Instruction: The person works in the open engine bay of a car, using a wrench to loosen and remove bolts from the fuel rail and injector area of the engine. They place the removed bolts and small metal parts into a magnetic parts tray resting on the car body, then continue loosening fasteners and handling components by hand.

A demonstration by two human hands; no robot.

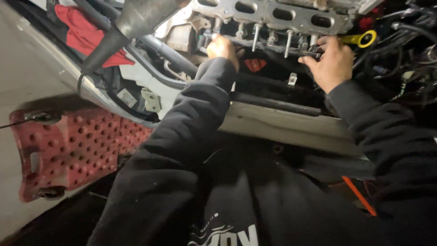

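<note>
Currently, both hands are raised into an open engine bay, at a dark fuel rail (268,45) that runs horizontally below a grey metal cylinder head (277,13).

1. Left hand (223,48): closed around the left end of the fuel rail, fingers curled over it, knuckles toward the camera. The black sleeve (200,114) of this arm rises from the lower centre of the view.

2. Right hand (332,64): gripping the right end of the fuel rail, with the fingers wrapped over the top of it and the thumb underneath. It sits just below a yellow ring-shaped dipstick handle (365,39), near it but not touching.

3. Fuel rail: held between the two hands, roughly level. Several slim metal injectors (256,36) stand between the rail and the row of oval ports in the cylinder head above.

4. Surroundings: a red cap (255,64) lies in the dark space just below the rail, between the two hands. A pale cross member (282,123) spans the front of the bay under both forearms. A red rag (86,32) lies at upper left, partly behind a grey funnel (132,23). A red perforated creeper board (68,150) with caster wheels rests on the floor at left, well apart from the hands.
</note>
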